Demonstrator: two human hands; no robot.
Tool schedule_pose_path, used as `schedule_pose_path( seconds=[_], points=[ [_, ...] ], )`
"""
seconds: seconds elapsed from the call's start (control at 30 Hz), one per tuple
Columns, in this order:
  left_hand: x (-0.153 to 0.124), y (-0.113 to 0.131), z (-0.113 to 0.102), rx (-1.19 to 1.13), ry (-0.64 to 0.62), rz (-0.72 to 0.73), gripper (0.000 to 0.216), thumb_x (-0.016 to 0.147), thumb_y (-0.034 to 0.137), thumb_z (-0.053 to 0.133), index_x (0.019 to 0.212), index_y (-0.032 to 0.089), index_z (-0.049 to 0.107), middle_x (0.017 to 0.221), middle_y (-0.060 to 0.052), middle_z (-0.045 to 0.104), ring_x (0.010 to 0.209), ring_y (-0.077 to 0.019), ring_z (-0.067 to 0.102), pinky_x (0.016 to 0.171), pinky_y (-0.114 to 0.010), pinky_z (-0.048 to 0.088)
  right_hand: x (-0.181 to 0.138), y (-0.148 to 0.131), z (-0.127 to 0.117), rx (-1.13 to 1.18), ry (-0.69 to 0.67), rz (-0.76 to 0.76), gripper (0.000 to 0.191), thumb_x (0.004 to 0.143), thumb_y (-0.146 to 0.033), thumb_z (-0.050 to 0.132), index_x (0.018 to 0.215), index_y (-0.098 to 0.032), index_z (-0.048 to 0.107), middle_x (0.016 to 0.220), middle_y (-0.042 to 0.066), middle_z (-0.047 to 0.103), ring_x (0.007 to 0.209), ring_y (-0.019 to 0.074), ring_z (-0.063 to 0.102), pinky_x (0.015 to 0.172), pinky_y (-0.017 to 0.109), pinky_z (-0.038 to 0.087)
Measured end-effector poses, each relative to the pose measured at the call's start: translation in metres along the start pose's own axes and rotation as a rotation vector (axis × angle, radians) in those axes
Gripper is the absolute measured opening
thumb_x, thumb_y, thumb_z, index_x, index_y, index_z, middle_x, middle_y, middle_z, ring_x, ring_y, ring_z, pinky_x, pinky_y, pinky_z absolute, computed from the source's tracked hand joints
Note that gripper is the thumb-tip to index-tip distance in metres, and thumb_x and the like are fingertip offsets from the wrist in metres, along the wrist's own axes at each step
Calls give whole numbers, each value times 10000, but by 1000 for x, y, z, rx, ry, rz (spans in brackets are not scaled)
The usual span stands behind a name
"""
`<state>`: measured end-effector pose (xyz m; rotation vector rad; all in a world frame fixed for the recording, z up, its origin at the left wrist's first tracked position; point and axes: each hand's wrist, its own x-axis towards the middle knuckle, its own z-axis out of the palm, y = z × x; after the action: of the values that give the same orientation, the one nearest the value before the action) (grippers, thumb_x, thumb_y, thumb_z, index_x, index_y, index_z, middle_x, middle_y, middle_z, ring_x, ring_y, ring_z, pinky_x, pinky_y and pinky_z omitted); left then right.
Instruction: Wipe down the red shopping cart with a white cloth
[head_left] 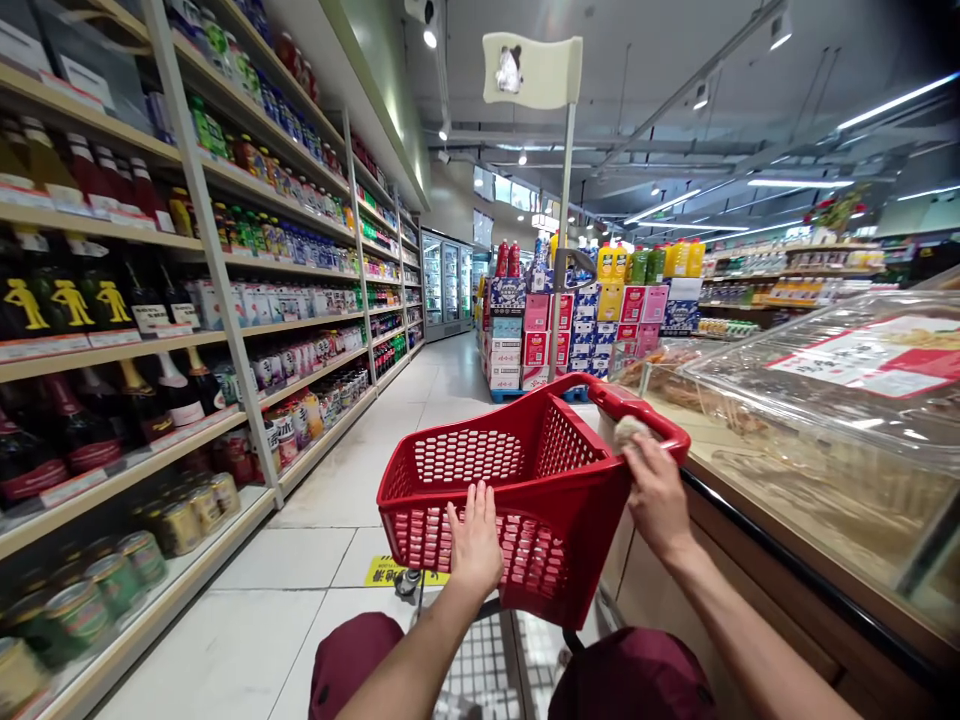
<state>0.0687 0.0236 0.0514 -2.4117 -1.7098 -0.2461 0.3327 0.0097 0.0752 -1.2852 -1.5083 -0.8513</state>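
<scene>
As fingers (480,508) touch red basket (585,530), cloth (629,431), shelved bottles (49,170)

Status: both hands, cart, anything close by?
Left hand open on side of red cart. Right hand holding pale wad at handle end. Display counter close on the right.

So the cart (585,530) is in the aisle, left hand (478,545) on its near side, right hand (660,495) at the handle end with a small wad (628,430) at its fingertips. Drink shelves (198,180) run down the left, a counter (802,610) with lidded cases (825,410) is on the right, and stacked boxes (536,350) stand beyond the cart.
</scene>
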Motion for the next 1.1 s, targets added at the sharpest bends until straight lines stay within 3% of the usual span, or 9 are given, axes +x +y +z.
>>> schedule_pose_path(
  seconds=[0.17,0.33,0.4,0.5,0.53,0.67,0.73,0.93,1.1],
  points=[
    [0,-1,-1,31,-5,2,769,678,140,387,1397,100,118,1470,-75,96,1356,-217,52,1054,-562,116,-22,-30,-4,190,-125,-245,442,837,-76,338,1219,-214,515,1243,66,523,1224,201,381,970,401,420],
    [-1,2,-1,27,12,4,745,699,163,380,1395,85,125,1471,-78,76,1355,-231,39,1053,-559,122,-28,13,-21,12,103,92,470,802,-93,362,1246,-186,485,1294,111,460,1195,256,397,966,504,371],
    [-1,2,-1,20,22,-5,747,693,160,377,1393,77,128,1471,-83,76,1355,-235,43,1052,-562,120,-55,13,-20,25,11,113,460,794,-84,343,1195,-200,535,1252,109,497,1173,247,419,935,475,407],
    [0,-1,1,6,28,-14,762,676,157,381,1394,87,135,1469,-78,96,1354,-233,60,1051,-563,121,-103,-10,-13,129,-310,-4,458,797,-86,320,1110,-291,586,1158,46,573,1070,190,503,842,376,483],
    [1,-2,2,1,32,-11,764,673,159,383,1394,94,138,1469,-73,100,1354,-232,65,1051,-562,122,-110,-16,-12,154,-330,-24,457,797,-85,316,1110,-281,585,1151,48,573,1056,183,510,830,355,489],
    [1,-1,4,-20,60,-6,758,681,161,374,1396,97,129,1472,-67,94,1354,-232,55,1056,-552,126,-83,-14,-15,77,-40,112,457,799,-95,339,1214,-191,505,1238,120,475,1157,242,419,920,436,414],
    [1,0,4,-34,57,-27,751,689,161,365,1396,91,124,1471,-73,99,1354,-232,52,1056,-551,130,-68,-9,-15,30,24,153,477,798,-103,346,1252,-186,463,1267,133,436,1185,266,384,943,472,381],
    [-2,-9,1,-37,33,14,732,699,149,353,1399,132,140,1474,-31,116,1356,-216,39,1069,-548,94,-96,-30,1,64,-215,5,455,818,-116,307,1198,-261,511,1151,77,519,1031,222,513,777,349,501],
    [-6,-11,3,-40,54,34,728,714,143,352,1402,120,113,1479,-36,85,1356,-218,4,1074,-535,89,-65,-40,11,93,-42,23,457,841,-129,351,1282,-218,429,1245,110,431,1153,256,408,929,438,408]
  ],
)
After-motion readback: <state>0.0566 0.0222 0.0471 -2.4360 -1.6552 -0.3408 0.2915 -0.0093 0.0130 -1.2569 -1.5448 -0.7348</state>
